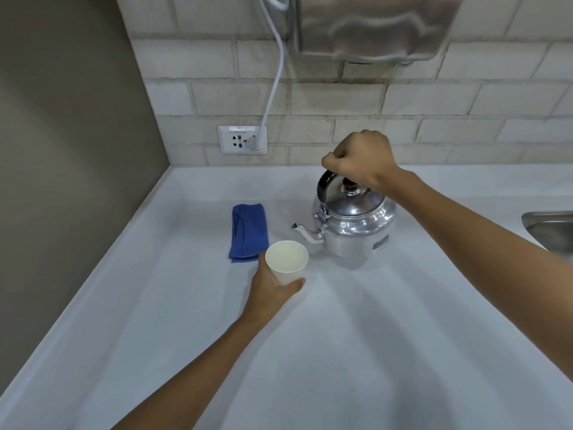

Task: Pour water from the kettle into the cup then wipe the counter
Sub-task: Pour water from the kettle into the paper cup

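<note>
A shiny metal kettle [356, 225] stands on the white counter [372, 336], its spout pointing left toward the cup. My right hand [361, 156] is closed around the kettle's black handle from above. A white paper cup [287, 262] is held in my left hand [273, 290], just left of and below the spout tip; I cannot tell whether the cup rests on the counter. The cup's inside looks pale, and any water in it is not discernible. A folded blue cloth [248, 232] lies flat on the counter just behind and left of the cup.
A tiled wall runs behind the counter with a wall socket [242, 139] and a white cable [276, 72] plugged into it. A steel appliance [372, 26] hangs above. A metal sink edge [548, 228] shows at the right. A brown wall bounds the left side.
</note>
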